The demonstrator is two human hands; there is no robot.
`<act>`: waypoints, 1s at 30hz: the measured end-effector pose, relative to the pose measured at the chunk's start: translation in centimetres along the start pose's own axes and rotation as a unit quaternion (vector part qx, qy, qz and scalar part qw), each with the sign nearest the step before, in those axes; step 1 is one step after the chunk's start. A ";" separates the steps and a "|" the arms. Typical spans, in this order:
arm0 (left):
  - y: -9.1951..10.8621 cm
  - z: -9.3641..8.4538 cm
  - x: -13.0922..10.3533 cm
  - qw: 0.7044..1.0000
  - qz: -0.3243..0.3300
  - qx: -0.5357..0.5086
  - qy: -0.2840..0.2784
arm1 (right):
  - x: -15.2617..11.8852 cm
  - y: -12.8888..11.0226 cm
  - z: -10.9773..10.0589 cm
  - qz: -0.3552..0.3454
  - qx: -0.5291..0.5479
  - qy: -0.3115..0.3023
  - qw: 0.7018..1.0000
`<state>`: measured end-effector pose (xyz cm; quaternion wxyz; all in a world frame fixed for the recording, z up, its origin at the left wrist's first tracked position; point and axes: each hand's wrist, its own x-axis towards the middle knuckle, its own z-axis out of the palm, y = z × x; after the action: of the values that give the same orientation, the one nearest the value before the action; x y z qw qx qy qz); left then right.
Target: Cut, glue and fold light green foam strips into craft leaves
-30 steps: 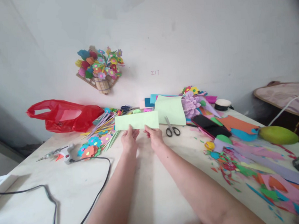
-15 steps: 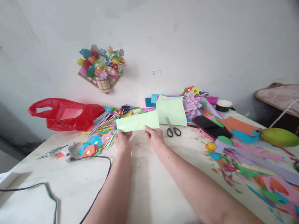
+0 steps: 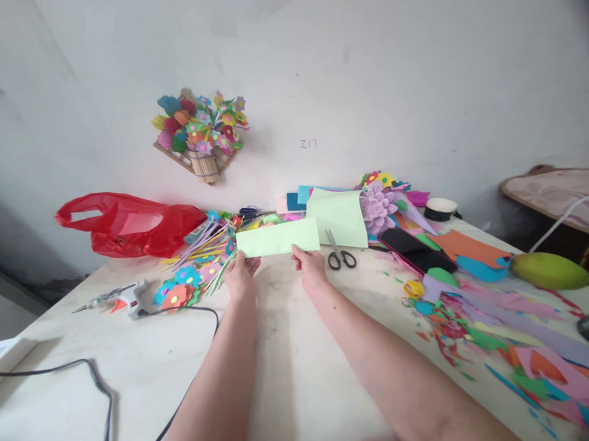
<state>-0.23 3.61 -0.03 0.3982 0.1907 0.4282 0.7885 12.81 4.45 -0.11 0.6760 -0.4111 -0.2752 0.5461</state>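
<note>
A pale green strip of craft sheet (image 3: 278, 238) is stretched out between my two hands, just above the table. My left hand (image 3: 241, 274) grips its lower left corner, fingers closed on it. Near the lower right part of the strip, my right hand (image 3: 308, 262) pinches the bottom edge between thumb and fingers. Black-handled scissors (image 3: 340, 252) lie to the right of that hand, blades pointing away. Behind them rests a larger pale green sheet (image 3: 341, 215), curled at its edges.
Left lie paper flowers (image 3: 179, 289), a glue gun (image 3: 133, 300) with its cable, and a red plastic bag (image 3: 131, 226). Right are a phone (image 3: 418, 250), a green mango-like fruit (image 3: 551, 271) and colourful scraps (image 3: 534, 366). A flower bouquet (image 3: 201, 130) hangs on the wall.
The green strip has shifted slightly to the right, and my right hand has moved right with it. My left hand stays nearly in place, still holding the strip's left end.
</note>
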 end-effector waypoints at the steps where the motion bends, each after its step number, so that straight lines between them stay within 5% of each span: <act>1: 0.0 0.0 0.0 1.000 -0.005 0.006 -0.008 | 0.2 0.0 -0.1 -0.003 -0.001 0.006 1.000; 8: 0.2 0.0 -0.3 0.998 -0.014 0.047 -0.025 | 1.2 -0.1 -0.7 -0.035 -0.011 0.018 0.999; 15: -0.1 -0.1 0.2 0.997 0.048 0.026 0.048 | 1.5 -0.7 -1.0 -0.039 0.010 0.037 0.999; 22: -1.5 2.4 -3.3 0.972 -0.035 0.119 -0.198 | 0.0 -0.5 0.1 -0.007 0.034 -0.006 0.999; 30: -1.7 2.4 -4.1 0.972 -0.043 0.062 -0.221 | -1.5 0.1 1.0 0.020 0.035 -0.064 0.997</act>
<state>4.60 2.16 0.12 0.5036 0.3660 0.3854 0.6811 11.55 3.30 0.44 0.6600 -0.3563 -0.2906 0.5941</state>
